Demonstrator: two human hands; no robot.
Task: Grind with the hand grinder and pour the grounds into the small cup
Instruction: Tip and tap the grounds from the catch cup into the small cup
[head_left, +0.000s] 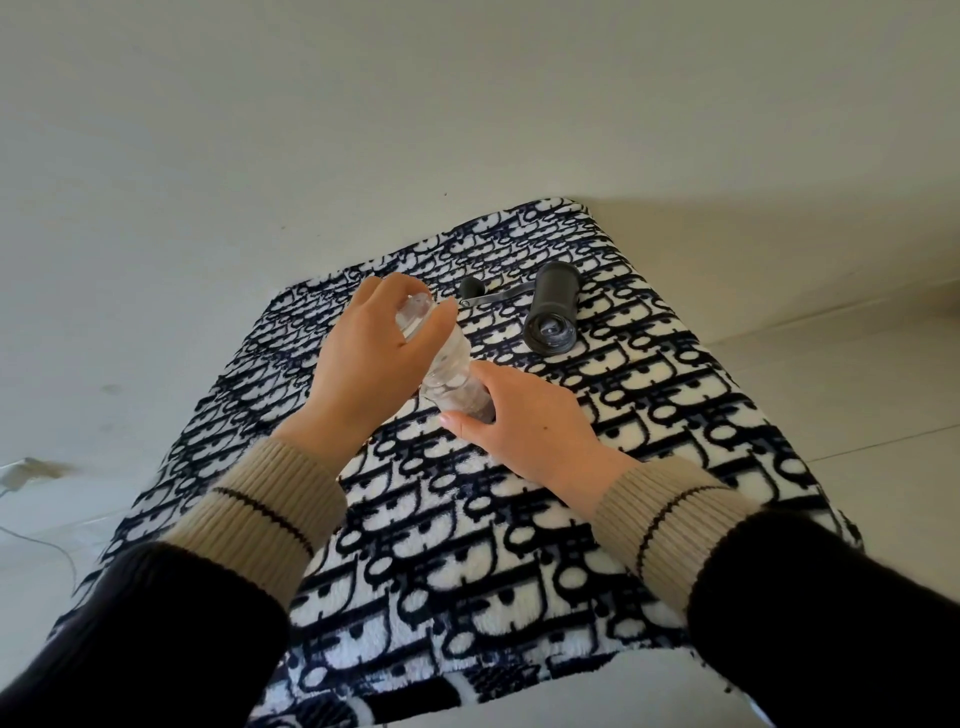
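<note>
Both my hands hold a clear, ribbed plastic container (451, 371) above the patterned cloth. My left hand (374, 358) grips its upper end, fingers curled round the top. My right hand (524, 421) grips its lower end, where something dark shows through the plastic. The black hand grinder (553, 314) lies on its side on the cloth at the back right, its open end facing me. Its crank handle (480, 293) with a black knob lies detached to the left of it. No small cup shows anywhere in view.
A fleecy black-and-white patterned cloth (467, 519) covers the surface under my hands. Pale floor surrounds it, with a white cable (31, 519) at the far left.
</note>
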